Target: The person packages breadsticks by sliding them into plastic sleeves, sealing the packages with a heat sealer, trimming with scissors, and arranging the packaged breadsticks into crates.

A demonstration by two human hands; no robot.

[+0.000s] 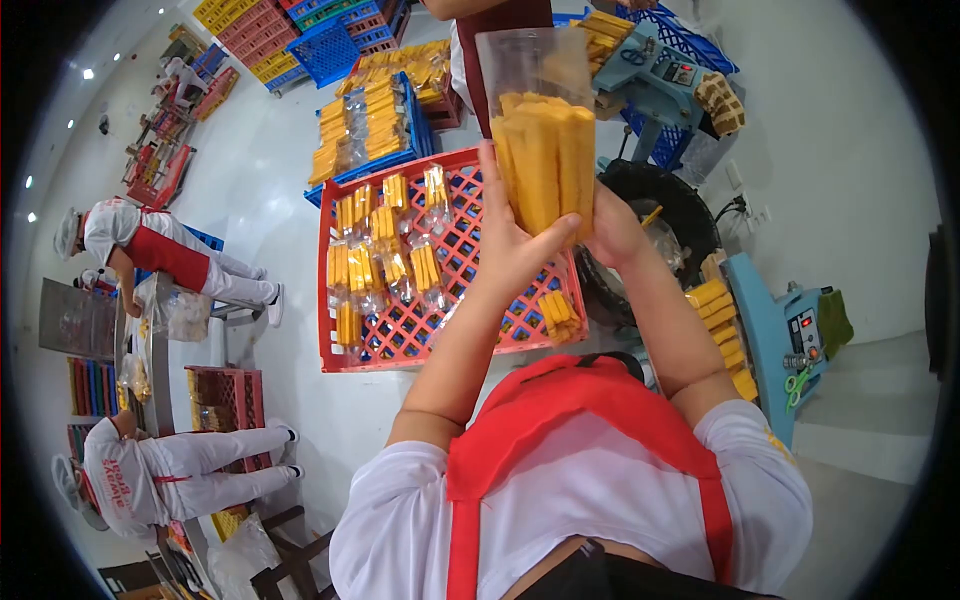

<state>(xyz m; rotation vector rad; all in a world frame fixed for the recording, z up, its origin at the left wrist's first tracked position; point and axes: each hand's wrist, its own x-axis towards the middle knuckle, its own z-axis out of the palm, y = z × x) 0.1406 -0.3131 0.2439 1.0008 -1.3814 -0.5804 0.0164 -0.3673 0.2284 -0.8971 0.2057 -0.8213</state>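
Between my two hands is a clear plastic bag of yellow sticks [545, 165], its top end standing open and unfilled above the sticks. My left hand [520, 238] grips the bag's left side, with the thumb across its lower front. On the right, my right hand [612, 232] holds the lower side, its fingers partly hidden behind the bag. Under the hands lies a red plastic crate [440, 357]. Several small bags of yellow sticks [362, 265] lie in its left part, and one more bundle [558, 315] is near its right corner.
A blue crate [412, 115] with more bagged sticks stands beyond. Right of me are a black bin [690, 190] and a blue-grey machine [775, 330] with green scissors [796, 388]. Another machine [655, 80] stands farther off, near a person's apron [510, 25]. Co-workers [165, 240] stand at left tables.
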